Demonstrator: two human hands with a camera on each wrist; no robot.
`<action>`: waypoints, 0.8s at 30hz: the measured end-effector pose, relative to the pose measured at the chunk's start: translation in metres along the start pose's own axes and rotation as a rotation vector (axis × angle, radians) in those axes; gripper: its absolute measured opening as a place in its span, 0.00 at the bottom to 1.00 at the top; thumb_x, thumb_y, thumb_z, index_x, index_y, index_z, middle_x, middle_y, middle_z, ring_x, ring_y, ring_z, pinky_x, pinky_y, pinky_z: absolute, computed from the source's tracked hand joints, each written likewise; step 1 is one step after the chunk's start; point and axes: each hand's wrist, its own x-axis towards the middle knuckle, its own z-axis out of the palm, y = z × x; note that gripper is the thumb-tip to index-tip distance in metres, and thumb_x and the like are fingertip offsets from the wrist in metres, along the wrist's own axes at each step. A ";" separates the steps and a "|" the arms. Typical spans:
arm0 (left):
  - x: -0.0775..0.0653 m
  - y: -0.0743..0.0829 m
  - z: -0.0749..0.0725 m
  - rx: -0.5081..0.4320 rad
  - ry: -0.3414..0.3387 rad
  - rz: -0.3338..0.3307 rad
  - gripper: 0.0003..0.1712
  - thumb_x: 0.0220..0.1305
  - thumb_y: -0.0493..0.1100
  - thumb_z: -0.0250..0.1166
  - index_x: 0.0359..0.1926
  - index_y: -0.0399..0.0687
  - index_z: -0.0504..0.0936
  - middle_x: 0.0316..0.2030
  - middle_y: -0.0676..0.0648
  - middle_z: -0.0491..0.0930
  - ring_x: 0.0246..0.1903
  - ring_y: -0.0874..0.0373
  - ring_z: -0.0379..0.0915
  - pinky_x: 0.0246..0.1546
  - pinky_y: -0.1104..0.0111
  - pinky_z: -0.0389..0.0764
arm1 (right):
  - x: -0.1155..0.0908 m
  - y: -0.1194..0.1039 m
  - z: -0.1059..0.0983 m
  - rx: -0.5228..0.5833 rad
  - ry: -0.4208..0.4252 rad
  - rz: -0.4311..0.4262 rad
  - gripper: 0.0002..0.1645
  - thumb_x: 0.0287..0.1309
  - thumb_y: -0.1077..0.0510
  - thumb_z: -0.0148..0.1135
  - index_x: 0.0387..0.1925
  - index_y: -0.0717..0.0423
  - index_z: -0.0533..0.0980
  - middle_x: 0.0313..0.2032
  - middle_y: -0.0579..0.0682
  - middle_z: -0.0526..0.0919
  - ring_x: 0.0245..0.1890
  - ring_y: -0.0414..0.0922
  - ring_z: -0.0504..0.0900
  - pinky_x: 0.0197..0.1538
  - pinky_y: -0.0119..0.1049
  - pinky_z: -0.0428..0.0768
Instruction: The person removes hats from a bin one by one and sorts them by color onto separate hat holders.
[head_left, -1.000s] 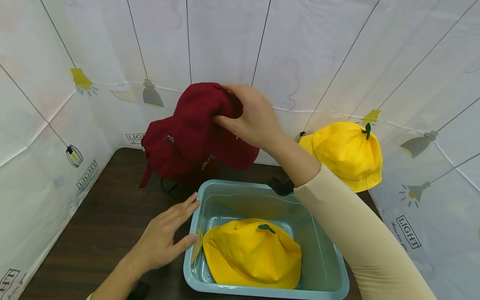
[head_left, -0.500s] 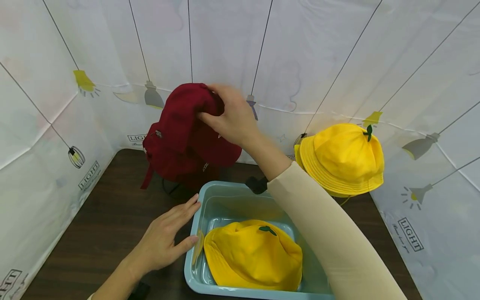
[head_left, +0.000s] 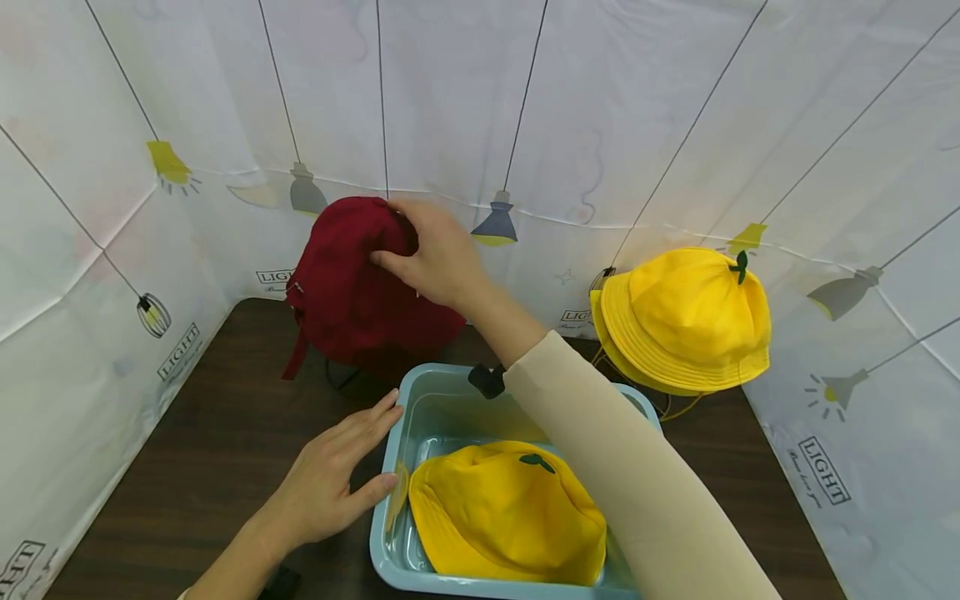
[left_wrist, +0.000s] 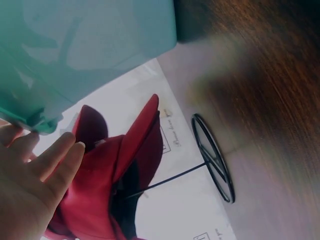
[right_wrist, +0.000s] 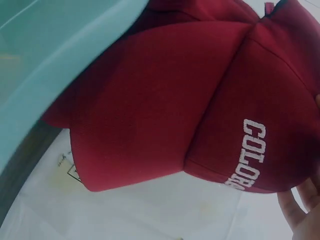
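Grip: right hand (head_left: pixel 431 254) curved over the top of a red cap (head_left: pixel 348 250), thumb on the near side and fingers on the far side, spread only as wide as the bunched cloth pinched between them.
Cap's look: deep red cloth, rounded crown with seams, broad curved brim, and raised white letters starting COLO on the crown; the rest of the word bends out of sight.
Cap from the hand: directly below the fingers and to the left of the palm, crown in the grasp, brim hanging lower toward the bin.
Cap's place: at the back of the table, beyond the far left corner of the bin.
Beneath it: a second red cap (right_wrist: pixel 210 10), mostly covered; how far the two touch is hidden.
Stand: black wire base (left_wrist: pixel 212 160) on the table, its rod running up into the red caps.
Left hand (head_left: pixel 330 475): fingers extended, nothing grasped, fingertips resting against the side of the pale blue bin (head_left: pixel 380 533).
Inside the bin: a yellow hat (head_left: pixel 510 517) lying slumped, green leaf tab on top.
Back right: yellow bucket hats (head_left: pixel 690 317), stacked, with cords dangling and a green leaf upright on the upper one.
Surroundings: dark wooden table (head_left: pixel 187 450), white backdrop (head_left: pixel 450 92) printed with hanging lamps.
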 end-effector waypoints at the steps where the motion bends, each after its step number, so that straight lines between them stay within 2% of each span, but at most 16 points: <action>1: 0.000 0.000 0.000 0.000 0.001 0.001 0.42 0.67 0.49 0.69 0.79 0.46 0.67 0.79 0.48 0.61 0.71 0.52 0.69 0.68 0.53 0.73 | 0.000 0.000 0.002 -0.008 -0.013 0.003 0.39 0.64 0.47 0.73 0.72 0.55 0.72 0.64 0.50 0.81 0.64 0.47 0.76 0.65 0.34 0.73; 7: 0.000 0.000 0.001 -0.007 0.005 0.004 0.42 0.67 0.48 0.69 0.79 0.46 0.66 0.79 0.47 0.61 0.71 0.52 0.69 0.68 0.55 0.73 | -0.004 0.003 0.011 -0.040 -0.094 0.036 0.42 0.65 0.46 0.71 0.75 0.56 0.69 0.68 0.51 0.78 0.68 0.49 0.73 0.70 0.38 0.70; 11: 0.000 0.000 0.001 -0.008 0.008 0.004 0.42 0.67 0.48 0.69 0.79 0.47 0.66 0.79 0.47 0.61 0.71 0.52 0.69 0.68 0.54 0.74 | -0.005 0.002 0.015 -0.068 -0.148 0.029 0.44 0.65 0.45 0.71 0.76 0.56 0.68 0.69 0.53 0.76 0.69 0.50 0.73 0.72 0.39 0.69; 20: 0.000 0.001 0.001 -0.008 0.009 0.002 0.42 0.67 0.48 0.69 0.79 0.46 0.67 0.79 0.48 0.61 0.70 0.52 0.70 0.67 0.52 0.74 | -0.012 0.009 0.025 -0.133 -0.238 0.065 0.47 0.61 0.43 0.75 0.75 0.55 0.68 0.68 0.54 0.77 0.68 0.50 0.73 0.71 0.40 0.70; 24: 0.000 0.000 0.001 -0.013 0.011 0.001 0.43 0.67 0.48 0.69 0.79 0.46 0.66 0.79 0.47 0.61 0.70 0.52 0.69 0.67 0.53 0.74 | -0.015 0.010 0.029 -0.150 -0.245 0.082 0.47 0.60 0.42 0.75 0.75 0.54 0.69 0.67 0.53 0.77 0.67 0.49 0.74 0.70 0.41 0.72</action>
